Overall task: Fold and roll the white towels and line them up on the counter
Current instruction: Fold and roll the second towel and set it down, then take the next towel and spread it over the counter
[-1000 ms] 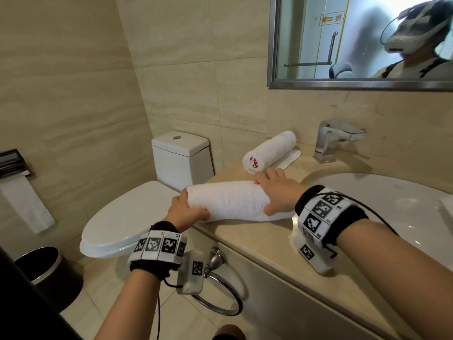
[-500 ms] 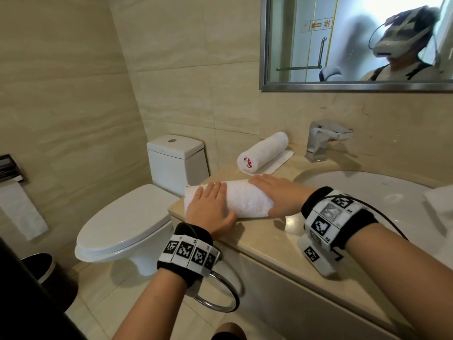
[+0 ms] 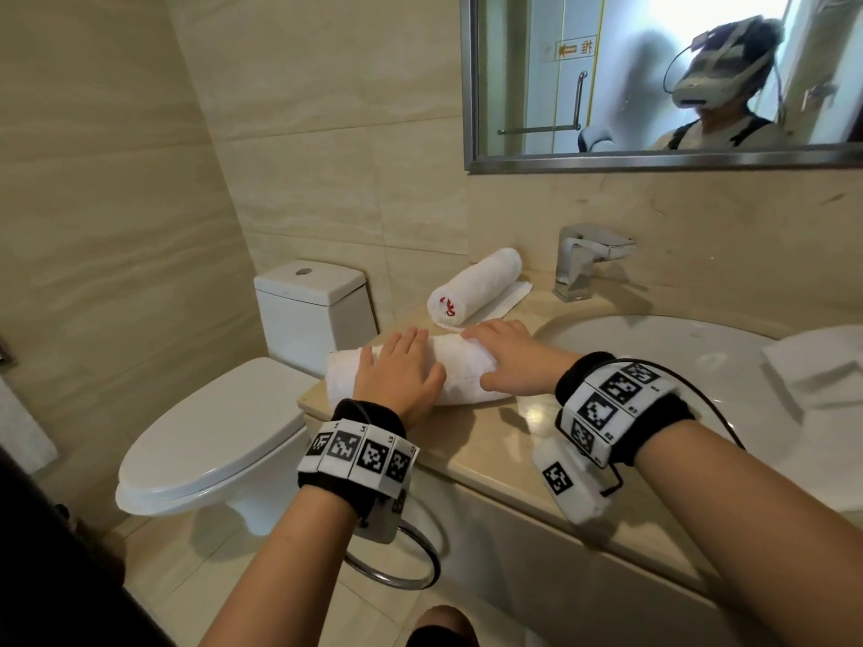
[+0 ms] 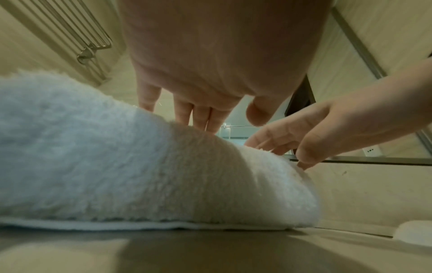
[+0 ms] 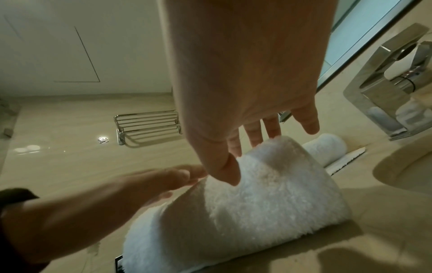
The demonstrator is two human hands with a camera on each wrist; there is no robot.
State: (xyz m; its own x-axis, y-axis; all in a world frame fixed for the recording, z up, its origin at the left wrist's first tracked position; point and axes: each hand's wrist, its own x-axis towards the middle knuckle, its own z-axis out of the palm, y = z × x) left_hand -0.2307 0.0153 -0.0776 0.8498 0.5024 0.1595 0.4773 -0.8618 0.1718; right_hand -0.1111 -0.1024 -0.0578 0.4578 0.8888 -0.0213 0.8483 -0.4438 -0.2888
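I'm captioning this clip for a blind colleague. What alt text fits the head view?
Both hands, left hand and right hand, press flat on a rolled white towel on a beige bathroom counter. Behind it lies a second rolled towel, near the faucet; a toilet sits left.

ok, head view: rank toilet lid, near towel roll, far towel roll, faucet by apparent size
1. toilet lid
2. near towel roll, partly covered by both hands
3. far towel roll; it lies farther from the camera, so its true size against the near roll is unsure
4. faucet
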